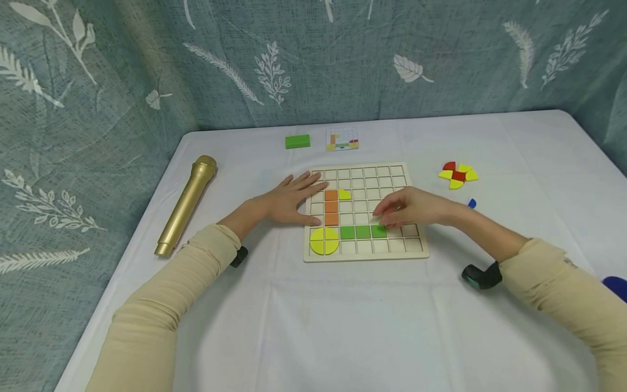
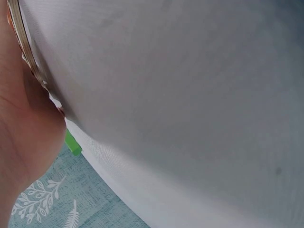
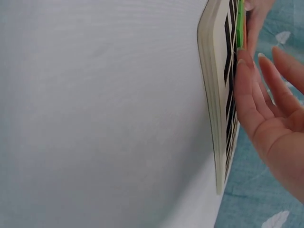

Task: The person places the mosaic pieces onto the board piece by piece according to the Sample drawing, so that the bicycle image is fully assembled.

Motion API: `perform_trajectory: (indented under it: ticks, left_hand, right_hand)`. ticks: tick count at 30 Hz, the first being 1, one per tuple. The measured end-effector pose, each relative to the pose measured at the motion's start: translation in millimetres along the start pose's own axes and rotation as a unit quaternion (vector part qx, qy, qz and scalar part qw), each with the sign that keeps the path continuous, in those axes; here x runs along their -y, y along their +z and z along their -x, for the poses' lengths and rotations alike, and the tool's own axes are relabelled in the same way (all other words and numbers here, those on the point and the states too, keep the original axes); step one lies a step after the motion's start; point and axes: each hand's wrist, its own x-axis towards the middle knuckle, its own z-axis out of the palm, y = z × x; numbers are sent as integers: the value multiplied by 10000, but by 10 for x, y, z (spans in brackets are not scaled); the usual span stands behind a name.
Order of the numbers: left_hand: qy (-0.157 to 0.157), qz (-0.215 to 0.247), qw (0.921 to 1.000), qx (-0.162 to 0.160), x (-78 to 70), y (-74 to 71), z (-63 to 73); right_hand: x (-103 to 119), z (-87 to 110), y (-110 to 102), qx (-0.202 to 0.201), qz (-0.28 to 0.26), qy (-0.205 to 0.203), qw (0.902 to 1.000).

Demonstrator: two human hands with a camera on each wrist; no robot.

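Observation:
A pale wooden grid board (image 1: 364, 256) lies on the white table with coloured tiles in its cells. My left hand (image 1: 290, 200) rests with spread fingers over its left edge. My right hand (image 1: 410, 207) is over the board's right half, with a fingertip right at the last of three green square tiles (image 1: 363, 232). In the right wrist view its other fingers stand apart from that tile. An orange column (image 1: 331, 207) is left of centre, a yellow quarter-circle tile (image 1: 344, 194) at its top right. Several yellow quarter tiles form a yellow circle (image 1: 324, 241) below it.
Behind the board lie a green block (image 1: 297, 141) and a small pattern card (image 1: 342, 139). Red and yellow tiles (image 1: 458, 175) are grouped to the right, near a blue piece (image 1: 472, 203). A gold microphone (image 1: 187, 206) lies at the left; a dark blue object (image 1: 616, 287) shows at the right edge.

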Motion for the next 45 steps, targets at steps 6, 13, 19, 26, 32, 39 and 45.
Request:
perform_trajectory:
  ticks: [6,13,19,26,32,39,45]
  left_hand:
    - [-61,40,10000,-19,0,-4,2]
    - [-64,34,10000,2,-3,-9,4]
    - [-62,16,10000,28,-5,-11,5]
    - [-117,2,9999,91,-26,-21,-1]
    - [-148,-35,9998,118,-41,-31,4]
    - [-103,8,9999,136,-33,-35,9]
    - [-106,14,9999,107,-26,-28,13]
  right_hand:
    - [-32,57,-47,-43,-543,170,9984]
    - [-102,98,-103,-134,-640,239,9976]
    - [-200,241,-270,-300,-760,513,9953]
    - [-391,450,-495,-694,-1143,692,9886]
    - [-534,604,-703,-1411,-1345,906,9766]
    - [-686,747,-825,-2027,-609,1630,9636]
    - [-780,840,-817,-2061,22,1866,9606]
